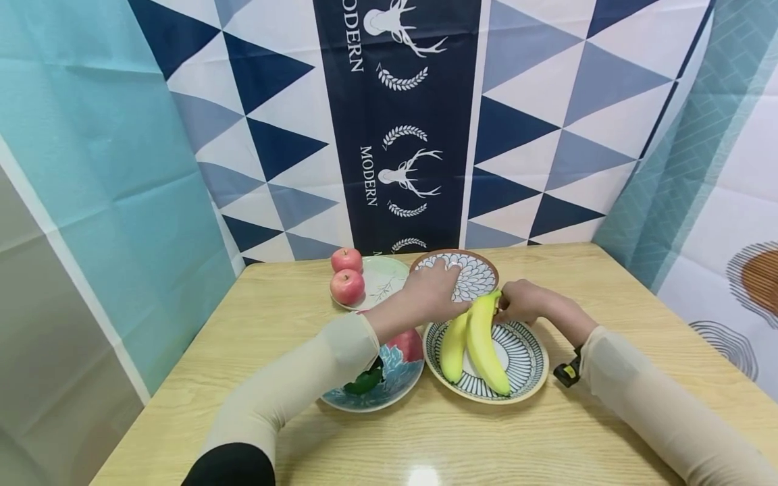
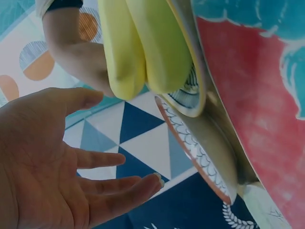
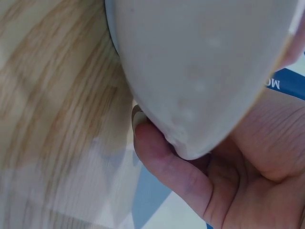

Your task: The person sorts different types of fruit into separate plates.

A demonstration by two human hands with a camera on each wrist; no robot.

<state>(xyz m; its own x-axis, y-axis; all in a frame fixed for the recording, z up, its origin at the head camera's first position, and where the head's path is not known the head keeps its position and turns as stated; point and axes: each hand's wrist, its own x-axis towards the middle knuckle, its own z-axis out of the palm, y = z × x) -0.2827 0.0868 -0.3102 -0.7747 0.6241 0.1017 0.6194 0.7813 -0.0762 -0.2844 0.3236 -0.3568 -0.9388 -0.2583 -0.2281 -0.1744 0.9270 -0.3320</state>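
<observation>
My right hand [image 1: 524,301] is at the far right edge of a black-and-white striped plate [image 1: 535,364], its fingers curled round the rim. In the right wrist view a fingertip lies against the pale underside of that plate [image 3: 200,71]. Two yellow bananas [image 1: 486,344] lie side by side on it, stem ends by the right hand. My left hand [image 1: 433,291] hovers over a brown-rimmed plate [image 1: 477,273] with a petal pattern. Its fingers [image 2: 119,195] are spread and hold nothing, apart from the bananas in the left wrist view.
Two red apples [image 1: 348,287] sit at the left of a pale green plate [image 1: 384,273] at the back. A blue and red floral plate [image 1: 395,388] is partly under my left forearm, with a dark green patch or item in it. Patterned cloth [image 1: 273,135] hangs behind the wooden table [image 1: 340,452].
</observation>
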